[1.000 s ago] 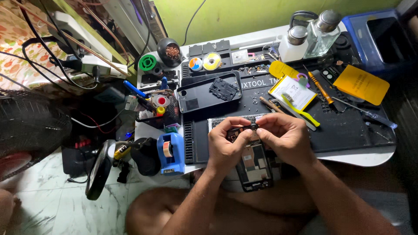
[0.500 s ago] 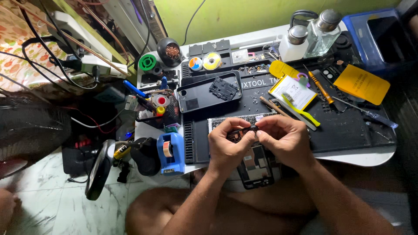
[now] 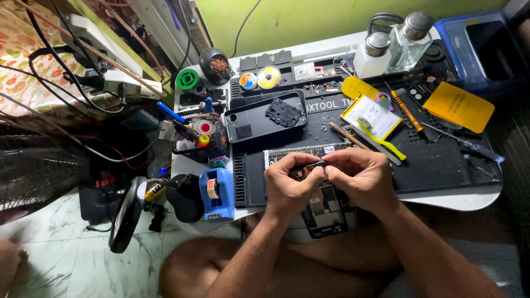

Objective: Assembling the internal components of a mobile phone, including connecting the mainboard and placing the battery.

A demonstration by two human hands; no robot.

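My left hand (image 3: pixel 291 185) and my right hand (image 3: pixel 359 177) meet fingertip to fingertip over an opened phone frame (image 3: pixel 327 209) at the near edge of the black work mat (image 3: pixel 441 160). Together they pinch a small dark part (image 3: pixel 314 165) between the thumbs and forefingers. The top of the phone frame is hidden under my fingers. A black phone back cover (image 3: pixel 265 116) with a small black plate on it lies farther back on the mat.
A yellow-edged battery (image 3: pixel 371 115), a yellow pry tool (image 3: pixel 381 139), a screwdriver (image 3: pixel 406 110) and a yellow card (image 3: pixel 458 106) lie on the mat to the right. Two bottles (image 3: pixel 395 47) stand at the back. A blue tape dispenser (image 3: pixel 216 193) sits left.
My hands stay joined over the phone frame; the fingertips have closed slightly tighter on the small part. Nothing else has moved.
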